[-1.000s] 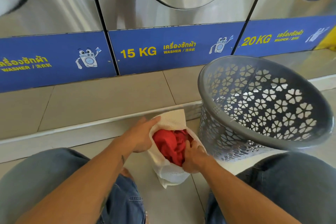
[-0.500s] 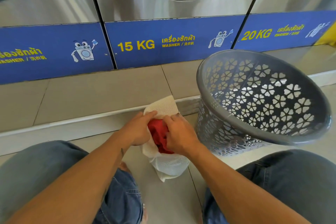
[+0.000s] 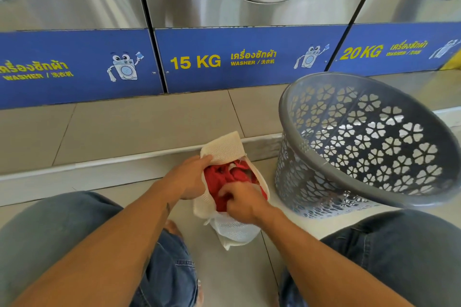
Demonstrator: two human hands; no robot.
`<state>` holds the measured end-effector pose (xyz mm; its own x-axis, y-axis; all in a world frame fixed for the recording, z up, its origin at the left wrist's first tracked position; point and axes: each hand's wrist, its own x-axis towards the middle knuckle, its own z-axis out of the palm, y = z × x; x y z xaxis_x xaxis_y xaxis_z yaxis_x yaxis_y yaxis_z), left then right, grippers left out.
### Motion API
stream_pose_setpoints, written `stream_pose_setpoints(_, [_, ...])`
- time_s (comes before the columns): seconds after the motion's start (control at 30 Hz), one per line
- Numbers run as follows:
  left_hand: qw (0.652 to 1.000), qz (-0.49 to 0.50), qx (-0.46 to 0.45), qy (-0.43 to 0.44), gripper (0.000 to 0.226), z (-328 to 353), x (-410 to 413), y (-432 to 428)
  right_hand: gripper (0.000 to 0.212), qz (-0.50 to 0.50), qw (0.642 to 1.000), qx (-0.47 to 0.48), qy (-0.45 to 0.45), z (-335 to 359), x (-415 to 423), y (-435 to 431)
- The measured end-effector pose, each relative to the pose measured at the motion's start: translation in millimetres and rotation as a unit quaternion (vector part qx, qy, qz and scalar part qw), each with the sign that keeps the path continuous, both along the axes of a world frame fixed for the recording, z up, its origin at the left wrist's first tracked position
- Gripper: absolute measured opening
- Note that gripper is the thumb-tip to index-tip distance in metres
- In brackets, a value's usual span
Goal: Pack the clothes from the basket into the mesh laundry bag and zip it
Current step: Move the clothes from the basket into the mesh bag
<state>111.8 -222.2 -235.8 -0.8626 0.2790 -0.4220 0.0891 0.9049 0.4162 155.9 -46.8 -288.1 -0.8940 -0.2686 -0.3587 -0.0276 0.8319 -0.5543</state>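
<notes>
On the floor between the knees, the left hand (image 3: 190,177) grips the mesh bag's (image 3: 225,148) open edge while the right hand (image 3: 243,203) grasps the red clothes (image 3: 222,178) inside it (basket (image 3: 324,209) just right).

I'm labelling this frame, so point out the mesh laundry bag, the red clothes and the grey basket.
mesh laundry bag (image 3: 225,145): head view, upper flap.
red clothes (image 3: 219,178): head view, bunched fabric inside the bag.
grey basket (image 3: 283,107): head view, left rim.

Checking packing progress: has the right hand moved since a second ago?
Yes. The right hand went from the bag's basket-side edge across the red cloth toward the left hand, now pressing into the bag's near end.
</notes>
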Motion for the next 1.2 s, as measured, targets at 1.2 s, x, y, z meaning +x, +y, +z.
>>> stream_pose_setpoints(1.2, [0.949, 0.225, 0.220, -0.013, 0.037, -12.4, -27.0, 13.8, 0.084, 0.013, 0.994, 0.094, 0.050, -32.3, -8.5, -3.3])
